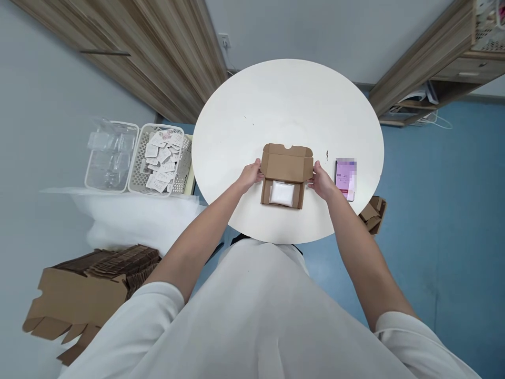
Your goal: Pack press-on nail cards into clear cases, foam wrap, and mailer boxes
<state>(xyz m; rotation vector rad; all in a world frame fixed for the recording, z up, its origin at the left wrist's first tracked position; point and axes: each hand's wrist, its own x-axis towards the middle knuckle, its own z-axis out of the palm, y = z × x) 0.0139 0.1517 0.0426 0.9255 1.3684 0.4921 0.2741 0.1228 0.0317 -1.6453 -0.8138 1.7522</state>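
Note:
A small brown cardboard box stands on the round white table, its lid raised at the far side. Inside lies a white wrapped packet. My left hand touches the box's left edge near the lid's fold, fingers around the side flap. At the right edge, my right hand has its thumb and fingers apart beside the lid's side flap; whether it grips the flap is hard to tell.
A phone lies right of the box. Left of the table are a basket of white packets and a bin of clear plastic. Flattened cartons are stacked lower left. Another carton sits below the table's right edge.

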